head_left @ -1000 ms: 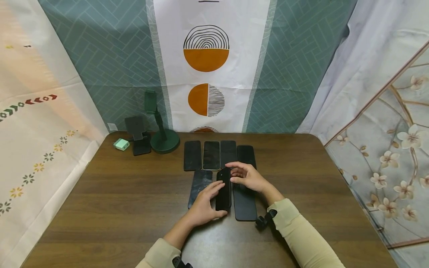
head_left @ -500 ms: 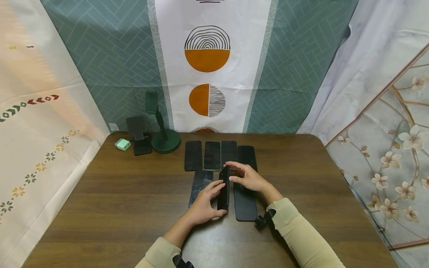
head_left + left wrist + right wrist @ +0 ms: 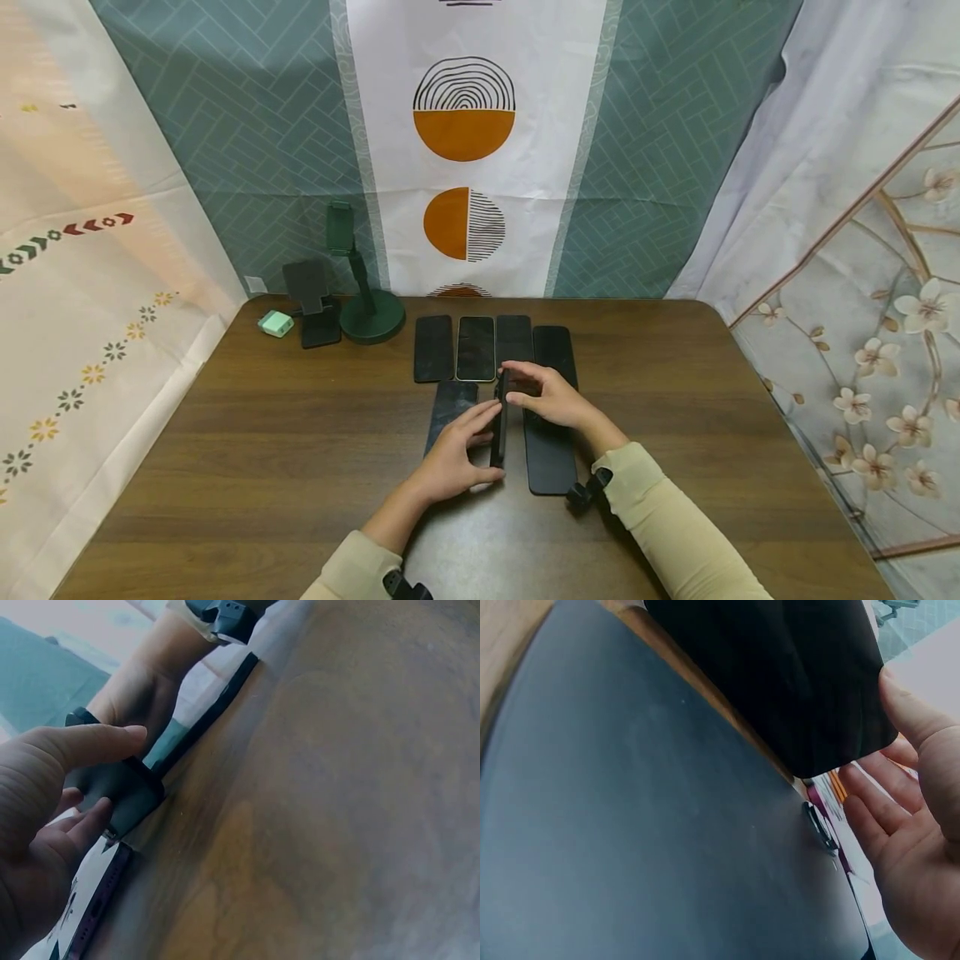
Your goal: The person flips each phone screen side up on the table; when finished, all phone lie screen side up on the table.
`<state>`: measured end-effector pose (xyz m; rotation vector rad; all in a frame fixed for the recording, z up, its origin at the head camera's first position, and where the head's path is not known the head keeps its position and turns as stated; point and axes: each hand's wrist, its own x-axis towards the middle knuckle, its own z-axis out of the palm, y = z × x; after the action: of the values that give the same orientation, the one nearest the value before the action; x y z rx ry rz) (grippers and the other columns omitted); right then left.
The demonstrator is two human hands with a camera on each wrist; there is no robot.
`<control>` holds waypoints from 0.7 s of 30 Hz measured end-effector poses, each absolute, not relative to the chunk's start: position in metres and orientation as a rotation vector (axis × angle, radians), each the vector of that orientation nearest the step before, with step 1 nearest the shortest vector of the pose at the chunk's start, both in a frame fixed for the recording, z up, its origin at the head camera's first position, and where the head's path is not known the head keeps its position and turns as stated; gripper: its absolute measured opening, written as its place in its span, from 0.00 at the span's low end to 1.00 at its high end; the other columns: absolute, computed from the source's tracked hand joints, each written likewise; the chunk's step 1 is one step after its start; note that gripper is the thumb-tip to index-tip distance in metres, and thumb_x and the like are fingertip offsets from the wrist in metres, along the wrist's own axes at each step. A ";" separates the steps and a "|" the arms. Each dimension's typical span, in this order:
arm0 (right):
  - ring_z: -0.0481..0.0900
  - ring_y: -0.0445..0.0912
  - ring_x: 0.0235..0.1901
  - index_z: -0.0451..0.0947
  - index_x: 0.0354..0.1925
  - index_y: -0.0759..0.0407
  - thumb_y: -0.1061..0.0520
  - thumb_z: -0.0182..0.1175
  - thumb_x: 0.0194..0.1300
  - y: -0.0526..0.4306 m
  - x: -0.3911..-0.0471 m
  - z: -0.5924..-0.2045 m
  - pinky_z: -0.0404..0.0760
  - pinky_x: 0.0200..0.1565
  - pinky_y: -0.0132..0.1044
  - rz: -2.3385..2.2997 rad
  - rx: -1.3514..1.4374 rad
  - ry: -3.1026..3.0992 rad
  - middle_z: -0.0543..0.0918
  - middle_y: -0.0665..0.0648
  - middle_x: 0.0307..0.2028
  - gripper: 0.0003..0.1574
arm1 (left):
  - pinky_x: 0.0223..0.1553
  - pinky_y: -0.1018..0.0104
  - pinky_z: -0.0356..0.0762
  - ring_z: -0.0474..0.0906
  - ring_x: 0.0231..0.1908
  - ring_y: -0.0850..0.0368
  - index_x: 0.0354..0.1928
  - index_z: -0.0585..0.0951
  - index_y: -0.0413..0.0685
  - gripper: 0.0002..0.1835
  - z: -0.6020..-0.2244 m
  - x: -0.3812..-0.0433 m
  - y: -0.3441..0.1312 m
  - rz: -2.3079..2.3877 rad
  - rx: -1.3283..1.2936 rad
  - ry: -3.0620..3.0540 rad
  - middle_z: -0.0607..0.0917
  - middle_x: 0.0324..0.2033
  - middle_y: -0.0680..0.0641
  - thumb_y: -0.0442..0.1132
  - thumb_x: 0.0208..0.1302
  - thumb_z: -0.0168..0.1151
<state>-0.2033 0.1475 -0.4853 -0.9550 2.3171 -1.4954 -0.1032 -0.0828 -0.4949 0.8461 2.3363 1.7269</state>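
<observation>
A black smartphone [image 3: 498,429] stands tipped up on its long edge in the middle of the table, its narrow side facing the head camera. My left hand [image 3: 452,461] grips its near end, thumb at the bottom and fingers along the left side. At the far end my right hand [image 3: 553,398] holds it between thumb and fingers; the right wrist view shows the thumb at the corner of the dark flat face [image 3: 780,682]. A dark phone [image 3: 452,408] lies to the left, partly hidden by my left hand. On the right lies a larger dark slab-like phone [image 3: 550,458], partly under my right hand.
Behind the hands several phones lie in a row, including a light-rimmed one [image 3: 476,348] and a black one [image 3: 553,348]. At the back left of the wooden table [image 3: 285,442] stand a round-based green stand [image 3: 371,318], a black stand [image 3: 320,325] and a pale green block [image 3: 276,323].
The phone between my hands has turned from showing its broad dark face to standing on edge. Both hands have shifted very slightly left with it.
</observation>
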 end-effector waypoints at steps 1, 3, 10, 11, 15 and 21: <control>0.76 0.59 0.63 0.64 0.72 0.69 0.62 0.63 0.70 0.147 -0.203 -0.485 0.74 0.63 0.57 -1.484 -0.957 2.325 0.76 0.66 0.65 0.37 | 0.60 0.60 0.77 0.68 0.69 0.42 0.77 0.61 0.41 0.53 -0.495 -0.103 -0.083 1.730 0.852 2.335 0.62 0.75 0.40 0.25 0.50 0.79; 0.76 0.57 0.63 0.64 0.72 0.68 0.60 0.64 0.71 0.145 -0.203 -0.485 0.74 0.64 0.55 -1.470 -0.962 2.335 0.76 0.64 0.65 0.37 | 0.60 0.61 0.77 0.66 0.70 0.44 0.78 0.60 0.43 0.53 -0.495 -0.103 -0.084 1.732 0.852 2.330 0.61 0.75 0.42 0.26 0.50 0.79; 0.77 0.55 0.63 0.67 0.71 0.65 0.55 0.64 0.71 0.141 -0.202 -0.483 0.75 0.63 0.53 -1.448 -0.947 2.369 0.78 0.61 0.63 0.35 | 0.60 0.63 0.76 0.66 0.70 0.49 0.78 0.60 0.43 0.54 -0.494 -0.104 -0.089 1.689 0.865 2.357 0.58 0.77 0.45 0.26 0.50 0.79; 0.78 0.54 0.62 0.67 0.71 0.65 0.55 0.64 0.71 0.141 -0.202 -0.482 0.76 0.63 0.53 -1.444 -0.942 2.377 0.78 0.61 0.63 0.35 | 0.60 0.63 0.76 0.65 0.71 0.49 0.78 0.59 0.43 0.54 -0.493 -0.104 -0.089 1.669 0.878 2.368 0.57 0.77 0.46 0.25 0.50 0.78; 0.78 0.56 0.61 0.67 0.71 0.66 0.56 0.64 0.71 0.138 -0.199 -0.476 0.76 0.62 0.54 -1.411 -0.936 2.431 0.79 0.63 0.62 0.36 | 0.60 0.65 0.75 0.62 0.72 0.50 0.79 0.55 0.41 0.55 -0.487 -0.104 -0.090 1.579 0.931 2.416 0.51 0.80 0.48 0.25 0.52 0.77; 0.72 0.59 0.67 0.64 0.72 0.69 0.47 0.67 0.69 0.137 -0.194 -0.481 0.70 0.66 0.58 -1.170 -0.963 2.604 0.74 0.66 0.67 0.44 | 0.61 0.67 0.74 0.59 0.73 0.52 0.78 0.55 0.39 0.54 -0.487 -0.101 -0.092 1.538 0.927 2.465 0.50 0.80 0.47 0.27 0.53 0.77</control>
<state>-0.1943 0.1366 -0.4813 -0.9626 2.6041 -1.1697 -0.1012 -0.0919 -0.4869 0.9269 2.4647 1.5381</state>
